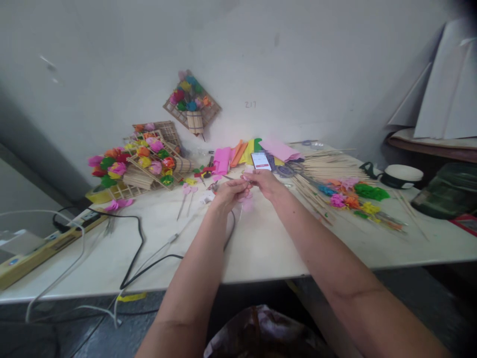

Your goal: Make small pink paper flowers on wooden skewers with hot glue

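Both hands meet over the middle of the table, fingertips close together. My left hand [233,191] is closed in a pinch, and a thin dark stick [228,177] points out from it to the upper left. My right hand [264,182] is pinched too, its fingertips touching the same spot; what lies between them is too small to make out. Pale pink paper petals [247,203] show just below the fingers. Left of the hands lie pink petals on thin stems [189,190] and a small white piece [206,198]. A lit phone [261,161] stands behind the right hand.
Pink, orange and yellow paper [222,160] lies at the back. Finished paper flowers on bamboo frames [149,161] fill the left; another frame [192,103] hangs on the wall. Bamboo sticks [331,164] and loose flowers [352,201] lie right. A black cable [140,238] crosses the left front.
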Demonstrator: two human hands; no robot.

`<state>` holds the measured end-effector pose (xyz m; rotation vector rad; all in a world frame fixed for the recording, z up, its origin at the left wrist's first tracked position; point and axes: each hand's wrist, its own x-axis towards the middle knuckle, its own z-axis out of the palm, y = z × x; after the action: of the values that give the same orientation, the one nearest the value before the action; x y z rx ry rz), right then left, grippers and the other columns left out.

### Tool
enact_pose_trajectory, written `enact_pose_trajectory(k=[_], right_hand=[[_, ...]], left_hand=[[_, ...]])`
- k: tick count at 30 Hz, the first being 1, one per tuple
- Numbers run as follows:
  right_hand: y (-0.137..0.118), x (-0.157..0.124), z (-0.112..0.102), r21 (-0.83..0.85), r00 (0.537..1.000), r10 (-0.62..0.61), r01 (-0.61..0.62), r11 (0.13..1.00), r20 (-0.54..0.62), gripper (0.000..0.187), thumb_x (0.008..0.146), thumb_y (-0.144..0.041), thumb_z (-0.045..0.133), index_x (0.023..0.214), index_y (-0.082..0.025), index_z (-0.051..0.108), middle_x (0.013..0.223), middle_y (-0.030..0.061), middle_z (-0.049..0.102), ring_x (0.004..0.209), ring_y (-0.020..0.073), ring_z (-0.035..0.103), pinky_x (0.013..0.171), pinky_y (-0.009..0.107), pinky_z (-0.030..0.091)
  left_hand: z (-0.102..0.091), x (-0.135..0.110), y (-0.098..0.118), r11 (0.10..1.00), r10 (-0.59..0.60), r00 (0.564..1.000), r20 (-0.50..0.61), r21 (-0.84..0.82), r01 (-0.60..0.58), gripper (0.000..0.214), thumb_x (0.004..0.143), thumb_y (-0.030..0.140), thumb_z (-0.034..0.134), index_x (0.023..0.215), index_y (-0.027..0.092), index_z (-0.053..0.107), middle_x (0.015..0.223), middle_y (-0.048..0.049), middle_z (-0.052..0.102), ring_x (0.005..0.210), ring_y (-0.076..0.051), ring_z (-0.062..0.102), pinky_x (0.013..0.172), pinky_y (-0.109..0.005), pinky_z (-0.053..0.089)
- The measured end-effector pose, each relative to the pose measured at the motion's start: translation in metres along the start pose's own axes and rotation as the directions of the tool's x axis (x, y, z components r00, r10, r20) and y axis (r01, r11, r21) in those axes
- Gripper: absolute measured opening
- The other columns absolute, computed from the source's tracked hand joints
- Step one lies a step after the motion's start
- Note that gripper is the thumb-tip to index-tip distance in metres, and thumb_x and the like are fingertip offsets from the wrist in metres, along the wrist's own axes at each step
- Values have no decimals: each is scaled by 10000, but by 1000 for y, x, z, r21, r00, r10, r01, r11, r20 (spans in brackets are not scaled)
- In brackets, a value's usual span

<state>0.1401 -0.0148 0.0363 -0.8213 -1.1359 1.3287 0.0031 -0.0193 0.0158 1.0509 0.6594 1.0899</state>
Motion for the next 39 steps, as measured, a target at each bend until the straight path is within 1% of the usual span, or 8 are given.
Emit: enact_pose_trajectory(k=[4,9,16,22,27,31,35,39], right_hand=[[2,0,1,-20,1000,-14,13,1000,-26,304,422,-323,798,502,-162,553,478,-26,545,459,89,453,509,258,365],[2,2,1,-56,993,-50,44,997,-103,323,428,-347,792,498,-168,532,504,-22,554,509,96,472,549,259,368],[-4,2,-7,-61,1000,-11,10,998,-24,366,612,-542,654,670,-183,612,657,18,641,620,134,552,586,266,369],[0,3,-7,-83,998,-46,42,996,-49,298,514,-430,753,576,-173,616,611,23,628,607,131,539,597,265,380],[2,1,0,6,996,-57,58,998,-65,315,430,-365,794,495,-175,552,544,-2,585,555,115,504,571,261,388],[1,-2,0,52,999,-30,28,998,45,310,487,-407,768,559,-177,573,563,-17,576,491,92,448,505,253,363],[3,-1,-5,42,986,7,-14,999,165,366,589,-531,688,703,-186,643,793,46,670,590,135,541,536,275,410],[5,6,-14,19,1000,-17,17,1000,7,451,640,-623,604,738,-188,671,848,61,689,670,148,583,597,270,424]], left_hand=[[6,-4,4,999,17,1000,-2,41,-17,139,630,136,712,744,72,665,704,-61,669,533,-82,595,559,-195,489],[10,-8,8,992,-13,1000,-6,123,14,207,658,209,709,795,67,648,688,-80,673,519,-103,599,532,-216,482],[3,-5,5,997,-5,1000,16,77,4,207,661,220,707,778,89,598,621,-49,650,465,-87,565,469,-195,442],[4,-5,4,996,-22,999,34,83,19,205,663,209,705,782,79,599,630,-55,652,479,-88,576,471,-184,444],[4,-6,3,994,-59,997,57,97,54,213,670,214,706,803,76,611,664,-77,668,524,-105,607,529,-208,484],[4,-6,3,995,-74,989,129,77,65,248,665,239,712,831,74,631,670,-83,672,533,-115,615,561,-229,499],[5,-7,5,996,1,997,82,87,-8,272,617,283,743,763,81,635,648,-64,664,512,-110,604,507,-214,477],[8,-7,7,983,68,997,-24,173,-62,329,578,327,762,758,79,641,643,-65,664,493,-114,596,465,-213,460]])
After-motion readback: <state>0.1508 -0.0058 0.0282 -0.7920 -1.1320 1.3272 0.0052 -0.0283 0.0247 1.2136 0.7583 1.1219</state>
